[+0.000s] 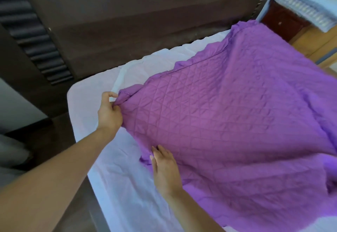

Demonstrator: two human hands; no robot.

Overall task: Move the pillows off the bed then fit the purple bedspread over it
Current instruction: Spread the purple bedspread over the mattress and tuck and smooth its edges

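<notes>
A purple quilted bedspread [237, 122] lies spread over most of the bed [113, 177], whose white sheet shows along the left side and the head end. My left hand [109, 113] pinches the bedspread's bunched corner near the bed's top left. My right hand [165, 169] lies on the bedspread's left edge with its fingers straight, pressing the cloth down. No pillows show on the bed.
A dark brown headboard [127, 22] stands along the bed's far end. A dark wooden piece with ribbed trim [32, 36] is at the left. A bedside cabinet [284, 22] draped with light blue cloth sits at the top right, over a yellowish floor.
</notes>
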